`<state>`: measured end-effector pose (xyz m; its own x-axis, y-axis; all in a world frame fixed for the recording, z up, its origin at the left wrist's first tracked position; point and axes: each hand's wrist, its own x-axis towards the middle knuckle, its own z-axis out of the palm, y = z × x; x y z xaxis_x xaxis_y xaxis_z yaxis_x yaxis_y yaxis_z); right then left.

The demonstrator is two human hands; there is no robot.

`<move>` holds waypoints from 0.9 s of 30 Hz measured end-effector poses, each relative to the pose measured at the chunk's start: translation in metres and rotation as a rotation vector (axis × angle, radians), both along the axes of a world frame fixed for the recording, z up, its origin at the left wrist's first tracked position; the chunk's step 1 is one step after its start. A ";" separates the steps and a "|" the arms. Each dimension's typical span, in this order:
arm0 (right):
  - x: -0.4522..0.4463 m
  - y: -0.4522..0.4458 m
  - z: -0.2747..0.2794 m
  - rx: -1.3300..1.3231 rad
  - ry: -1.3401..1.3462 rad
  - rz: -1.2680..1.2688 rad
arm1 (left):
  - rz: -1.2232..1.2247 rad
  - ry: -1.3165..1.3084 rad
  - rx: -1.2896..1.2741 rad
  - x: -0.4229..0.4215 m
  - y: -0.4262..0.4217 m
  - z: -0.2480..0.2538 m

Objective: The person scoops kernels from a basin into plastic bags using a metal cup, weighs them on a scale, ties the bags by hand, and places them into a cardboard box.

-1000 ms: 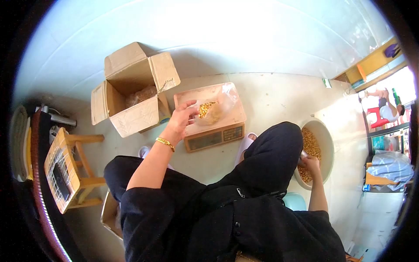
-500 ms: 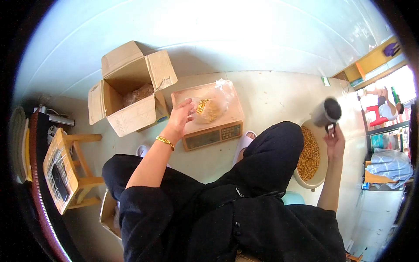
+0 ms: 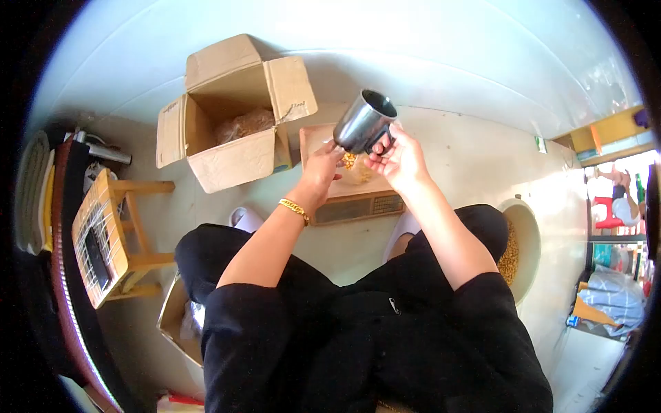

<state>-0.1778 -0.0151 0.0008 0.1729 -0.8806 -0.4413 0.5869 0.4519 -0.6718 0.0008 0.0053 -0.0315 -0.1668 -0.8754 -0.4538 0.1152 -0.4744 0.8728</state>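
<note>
My right hand (image 3: 398, 160) is closed round the handle of a dark metal mug (image 3: 363, 125), which is tilted above the scale, its open mouth facing up and away; its contents do not show. Below it, a clear plastic bag with yellow corn kernels (image 3: 350, 162) sits on a digital scale (image 3: 354, 208), partly covered by the mug and hands. My left hand (image 3: 321, 172), with a gold bracelet at the wrist, is at the bag's left side close to the mug's base. Its fingers curl at the bag's edge, the tips partly hidden.
An open cardboard box (image 3: 234, 162) with plastic bags inside stands behind left of the scale. A wooden stool (image 3: 141, 261) is at the left. A pale tub (image 3: 530, 255) of kernels stands beside my right knee. Another person (image 3: 623, 199) is far right.
My right hand has brought the mug from above the kernel tub leftwards to over the bag on the scale. My left hand stays by the bag. The view has shifted somewhat.
</note>
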 end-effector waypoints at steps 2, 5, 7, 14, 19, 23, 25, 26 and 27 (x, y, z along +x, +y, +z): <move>-0.007 -0.006 -0.019 0.205 0.280 0.001 | 0.077 -0.030 0.031 0.003 -0.001 -0.004; -0.038 -0.016 -0.029 0.257 0.750 0.067 | 0.175 -0.040 0.043 0.007 -0.010 -0.017; -0.070 -0.020 -0.032 0.270 0.867 0.057 | 0.250 -0.142 0.035 0.011 -0.018 -0.037; -0.093 -0.015 -0.010 0.237 0.845 -0.022 | 0.116 -1.409 -0.795 -0.019 0.011 0.014; -0.073 -0.002 0.029 0.031 0.607 -0.053 | -0.320 -1.193 -1.073 -0.041 0.012 0.003; -0.061 0.003 0.048 -0.105 0.555 -0.044 | -0.450 -1.370 -0.807 -0.058 -0.012 -0.033; -0.058 0.006 0.055 -0.100 0.485 -0.043 | -0.643 -1.341 -0.290 -0.069 -0.032 -0.030; -0.057 0.008 0.061 -0.094 0.469 -0.040 | -0.658 -1.340 -0.296 -0.071 -0.041 -0.037; -0.055 0.008 0.065 -0.088 0.453 -0.037 | -0.797 -1.428 -0.300 -0.073 -0.049 -0.043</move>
